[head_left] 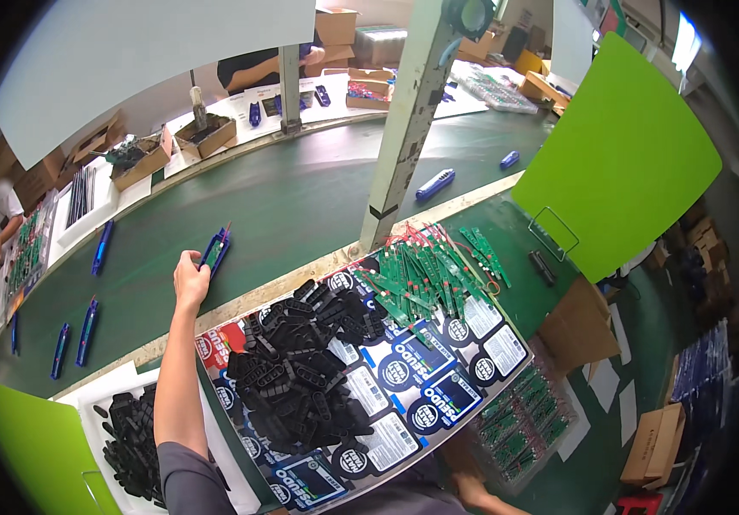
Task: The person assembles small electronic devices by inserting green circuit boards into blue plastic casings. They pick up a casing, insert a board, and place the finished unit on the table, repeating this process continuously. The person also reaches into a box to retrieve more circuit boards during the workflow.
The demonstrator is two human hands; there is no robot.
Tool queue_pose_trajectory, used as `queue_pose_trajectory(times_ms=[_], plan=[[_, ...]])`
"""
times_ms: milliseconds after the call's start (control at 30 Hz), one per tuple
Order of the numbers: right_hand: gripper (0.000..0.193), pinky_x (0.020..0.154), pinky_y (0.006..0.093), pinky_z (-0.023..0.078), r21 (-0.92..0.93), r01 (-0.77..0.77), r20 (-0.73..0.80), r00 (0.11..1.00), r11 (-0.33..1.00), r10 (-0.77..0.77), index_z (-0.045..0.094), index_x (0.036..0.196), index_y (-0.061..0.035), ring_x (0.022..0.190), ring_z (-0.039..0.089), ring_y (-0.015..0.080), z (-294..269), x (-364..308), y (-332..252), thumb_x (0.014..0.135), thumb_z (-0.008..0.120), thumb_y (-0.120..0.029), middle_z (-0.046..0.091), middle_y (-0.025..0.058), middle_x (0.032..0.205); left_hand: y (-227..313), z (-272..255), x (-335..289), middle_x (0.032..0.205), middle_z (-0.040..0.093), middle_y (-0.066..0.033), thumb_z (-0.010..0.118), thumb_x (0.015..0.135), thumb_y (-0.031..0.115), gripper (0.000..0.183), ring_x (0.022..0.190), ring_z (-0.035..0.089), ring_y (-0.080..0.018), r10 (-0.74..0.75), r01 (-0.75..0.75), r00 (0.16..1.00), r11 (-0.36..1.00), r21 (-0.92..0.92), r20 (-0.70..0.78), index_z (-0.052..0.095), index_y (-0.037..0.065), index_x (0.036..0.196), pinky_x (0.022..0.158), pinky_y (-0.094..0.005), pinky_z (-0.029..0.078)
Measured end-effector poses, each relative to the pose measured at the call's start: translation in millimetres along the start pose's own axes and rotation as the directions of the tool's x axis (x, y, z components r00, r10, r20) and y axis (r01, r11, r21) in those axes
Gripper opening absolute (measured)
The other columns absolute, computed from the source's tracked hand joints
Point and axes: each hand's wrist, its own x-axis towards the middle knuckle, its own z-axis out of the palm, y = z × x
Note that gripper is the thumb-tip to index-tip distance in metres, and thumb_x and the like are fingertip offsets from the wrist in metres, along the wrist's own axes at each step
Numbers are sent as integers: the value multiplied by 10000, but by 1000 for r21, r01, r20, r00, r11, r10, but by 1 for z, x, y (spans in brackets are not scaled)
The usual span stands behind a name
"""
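Pinching lightly suits the left hand, its fingers closed on the slim blue plastic housing with a green circuit board, over the dark-green bench; its thin red wire needs clearance. Farther right, the right hand is mostly hidden, its grip unclear.

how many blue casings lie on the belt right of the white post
2: longer casing nearer the post, shorter casing farther right, near the green panel; the panel may hide more.
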Motion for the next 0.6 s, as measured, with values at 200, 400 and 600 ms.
queue_pose_trajectory(times_ms=[200, 400, 600], plan=[[576, 989, 514, 536, 234, -169, 129, 982, 957, 141, 674, 1296, -61, 1187, 670, 412, 115, 8, 39, 740, 823, -93, 720, 205, 1249, -16, -1, -7, 1141, 634, -237, 672, 890, 173, 524, 1081, 621, -412, 134, -132, 979, 991, 22, -154, 549, 3, 1370, 966, -493, 506], [539, 957, 486, 544, 275, -202, 173, 972, 940, 158, 680, 1272, -53, 1140, 679, 374, 60, 47, -12, 749, 808, -82, 727, 191, 1212, -12, -45, -32, 1325, 586, -244, 666, 937, 191, 497, 1235, 596, -420, 106, -105, 991, 994, 29, -76, 551, 61, 1402, 1039, -497, 496], [502, 925, 458, 551, 224, -132, 189, 978, 966, 90, 687, 1248, -44, 1093, 688, 336, 19, 87, -41, 758, 794, -71, 733, 176, 1176, 2, -115, -83, 1098, 710, -187, 678, 936, 239, 301, 1090, 669, -374, 221, -221, 975, 975, 24, -9, 710, 75, 1186, 953, -493, 536]])
